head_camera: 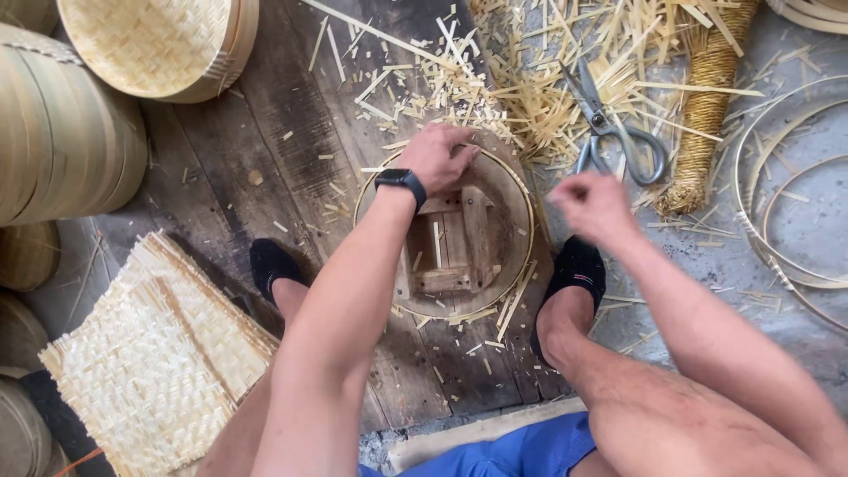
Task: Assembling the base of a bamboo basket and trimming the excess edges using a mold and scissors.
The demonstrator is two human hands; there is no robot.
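Bamboo hoop (pixel 521 256) rings a wooden block (pixel 450 243); left hand (pixel 435 155) presses its rim.

A round bamboo hoop (pixel 521 265) lies flat on dark wooden floorboards, ringing a small wooden block frame (pixel 450 243) that sits inside it. The hoop is pale, thin and unbroken. Steel scissors (pixel 609 124) lie closed nearby among pale bamboo offcuts, handles toward the hoop.

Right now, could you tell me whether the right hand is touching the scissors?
Apart. The head view shows the right hand just below the scissors, with a strip of floor visible between them.
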